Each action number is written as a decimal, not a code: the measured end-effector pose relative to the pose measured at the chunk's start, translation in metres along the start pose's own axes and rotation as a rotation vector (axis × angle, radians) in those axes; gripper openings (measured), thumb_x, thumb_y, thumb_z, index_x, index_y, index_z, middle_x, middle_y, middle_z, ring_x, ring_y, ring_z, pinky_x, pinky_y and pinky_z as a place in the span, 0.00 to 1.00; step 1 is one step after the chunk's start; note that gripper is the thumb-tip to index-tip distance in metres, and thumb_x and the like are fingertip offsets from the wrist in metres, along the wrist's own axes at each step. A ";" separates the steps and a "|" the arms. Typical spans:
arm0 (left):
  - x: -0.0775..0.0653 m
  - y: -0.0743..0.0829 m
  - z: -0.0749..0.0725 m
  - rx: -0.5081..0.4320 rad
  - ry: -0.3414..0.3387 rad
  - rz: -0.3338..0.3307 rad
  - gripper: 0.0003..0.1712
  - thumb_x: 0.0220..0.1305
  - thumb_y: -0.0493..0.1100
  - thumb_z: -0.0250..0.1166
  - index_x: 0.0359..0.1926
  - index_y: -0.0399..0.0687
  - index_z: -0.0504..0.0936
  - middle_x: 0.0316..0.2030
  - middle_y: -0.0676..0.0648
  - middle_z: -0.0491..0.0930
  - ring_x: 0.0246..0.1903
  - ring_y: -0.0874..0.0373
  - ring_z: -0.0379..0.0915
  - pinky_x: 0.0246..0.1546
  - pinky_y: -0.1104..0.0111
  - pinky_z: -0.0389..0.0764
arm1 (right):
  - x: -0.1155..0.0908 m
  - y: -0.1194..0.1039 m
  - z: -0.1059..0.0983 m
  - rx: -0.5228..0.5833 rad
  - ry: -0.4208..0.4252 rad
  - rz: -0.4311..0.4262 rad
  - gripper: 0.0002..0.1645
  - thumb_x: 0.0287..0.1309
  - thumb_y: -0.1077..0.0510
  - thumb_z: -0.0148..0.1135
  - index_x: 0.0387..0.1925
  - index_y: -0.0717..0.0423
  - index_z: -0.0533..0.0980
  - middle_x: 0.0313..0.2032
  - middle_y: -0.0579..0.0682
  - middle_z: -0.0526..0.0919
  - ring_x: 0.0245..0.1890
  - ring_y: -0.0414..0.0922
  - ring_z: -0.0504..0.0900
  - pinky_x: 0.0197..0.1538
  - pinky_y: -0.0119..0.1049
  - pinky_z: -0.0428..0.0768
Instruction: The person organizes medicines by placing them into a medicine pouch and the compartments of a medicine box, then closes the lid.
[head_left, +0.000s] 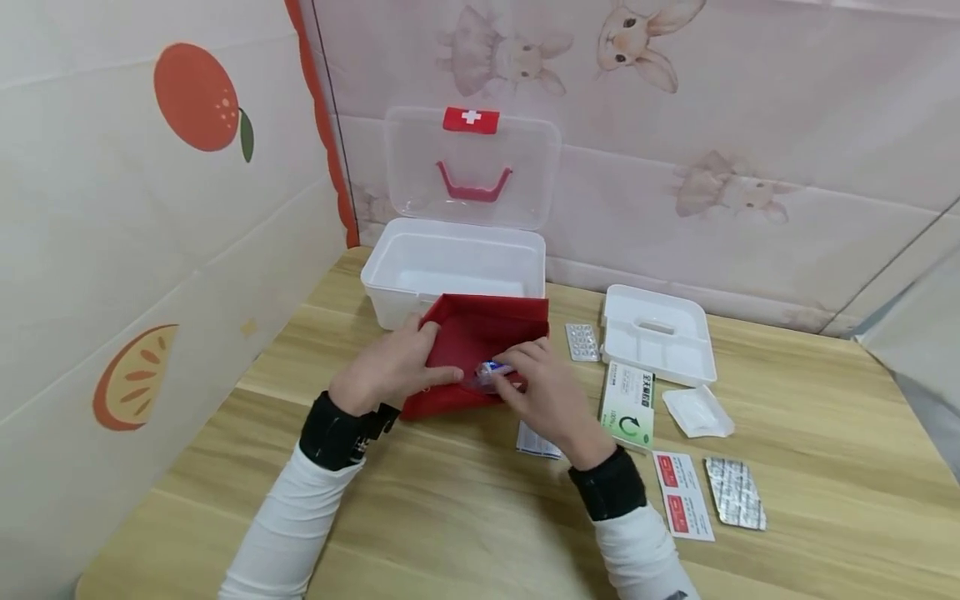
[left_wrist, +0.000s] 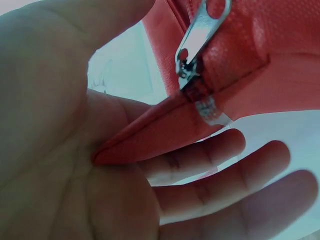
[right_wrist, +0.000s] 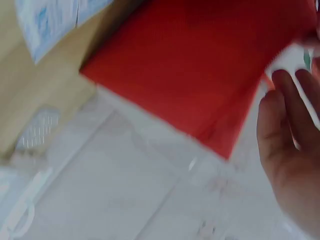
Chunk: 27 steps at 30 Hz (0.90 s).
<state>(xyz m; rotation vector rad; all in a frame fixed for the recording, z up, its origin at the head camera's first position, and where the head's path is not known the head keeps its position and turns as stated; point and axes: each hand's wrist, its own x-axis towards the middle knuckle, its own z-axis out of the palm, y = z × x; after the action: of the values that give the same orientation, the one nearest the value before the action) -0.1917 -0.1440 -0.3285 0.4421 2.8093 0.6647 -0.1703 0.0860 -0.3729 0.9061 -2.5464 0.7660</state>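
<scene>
A red zip pouch [head_left: 448, 402] stands open in front of the white plastic box. At its left side my left hand [head_left: 390, 367] grips the edge, thumb on the inside and fingers behind. The metal zip pull [left_wrist: 200, 37] hangs near the pouch's corner, which lies against my palm in the left wrist view. Between thumb and fingers my right hand [head_left: 543, 400] pinches a small clear plastic packet with a blue part [head_left: 486, 375], over the pouch's mouth. The right wrist view catches the pouch's red outer face [right_wrist: 190, 75].
Behind the pouch, the clear box [head_left: 386, 283] has its lid [head_left: 405, 158] raised against the wall. To the right lie a white tray [head_left: 697, 354], blister packs [head_left: 581, 342], a green-white medicine box [head_left: 628, 400], a red-white card [head_left: 684, 496], a foil sheet [head_left: 735, 493] and a white packet [head_left: 697, 411].
</scene>
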 end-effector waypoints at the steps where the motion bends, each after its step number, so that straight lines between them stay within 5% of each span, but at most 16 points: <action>1: 0.000 0.000 0.000 0.011 -0.003 0.001 0.40 0.58 0.55 0.73 0.62 0.36 0.69 0.55 0.39 0.70 0.49 0.47 0.73 0.43 0.60 0.84 | -0.002 0.001 -0.003 -0.013 -0.039 0.009 0.18 0.51 0.54 0.77 0.44 0.55 0.85 0.44 0.50 0.85 0.45 0.47 0.75 0.44 0.36 0.81; 4: -0.001 -0.001 0.000 0.039 -0.014 0.000 0.38 0.57 0.53 0.74 0.61 0.39 0.71 0.55 0.38 0.70 0.51 0.46 0.72 0.43 0.59 0.84 | -0.009 0.001 -0.009 -0.088 -0.184 0.015 0.25 0.45 0.51 0.80 0.46 0.55 0.85 0.46 0.50 0.84 0.46 0.48 0.76 0.46 0.39 0.82; 7: -0.002 -0.002 -0.001 0.063 -0.015 0.026 0.33 0.56 0.49 0.75 0.59 0.41 0.75 0.55 0.38 0.70 0.53 0.45 0.70 0.43 0.58 0.84 | -0.013 0.001 -0.007 -0.187 -0.247 0.000 0.18 0.48 0.57 0.78 0.43 0.56 0.85 0.42 0.51 0.84 0.41 0.48 0.80 0.43 0.40 0.83; 11: -0.006 0.000 -0.004 0.113 -0.006 0.096 0.22 0.55 0.44 0.76 0.50 0.43 0.83 0.50 0.40 0.72 0.51 0.46 0.70 0.41 0.61 0.84 | -0.011 0.002 -0.001 -0.225 -0.123 0.009 0.09 0.53 0.63 0.73 0.37 0.56 0.84 0.35 0.50 0.84 0.33 0.47 0.82 0.37 0.39 0.83; 17: -0.013 0.012 -0.005 0.170 -0.079 0.101 0.07 0.56 0.39 0.75 0.36 0.43 0.86 0.39 0.43 0.73 0.35 0.53 0.73 0.33 0.68 0.80 | -0.008 0.007 0.006 -0.081 0.125 0.064 0.13 0.53 0.66 0.73 0.43 0.60 0.83 0.40 0.52 0.83 0.40 0.46 0.82 0.44 0.38 0.85; 23: -0.010 0.014 -0.001 0.119 -0.037 0.108 0.04 0.60 0.33 0.70 0.35 0.36 0.84 0.40 0.42 0.75 0.34 0.54 0.75 0.33 0.69 0.81 | -0.008 0.018 -0.004 0.056 0.179 0.105 0.17 0.57 0.69 0.68 0.49 0.64 0.79 0.48 0.58 0.81 0.45 0.50 0.83 0.47 0.40 0.84; 27: -0.009 0.013 -0.001 0.152 0.046 0.166 0.03 0.60 0.32 0.69 0.30 0.36 0.82 0.37 0.42 0.76 0.32 0.54 0.75 0.32 0.69 0.80 | -0.016 0.033 -0.025 0.016 0.102 0.235 0.14 0.56 0.67 0.69 0.46 0.63 0.81 0.43 0.58 0.84 0.36 0.50 0.84 0.39 0.42 0.83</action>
<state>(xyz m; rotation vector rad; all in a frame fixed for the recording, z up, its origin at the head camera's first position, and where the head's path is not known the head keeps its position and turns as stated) -0.1807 -0.1361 -0.3205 0.7025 2.9014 0.5003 -0.1772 0.1300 -0.3728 0.5617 -2.5871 0.8760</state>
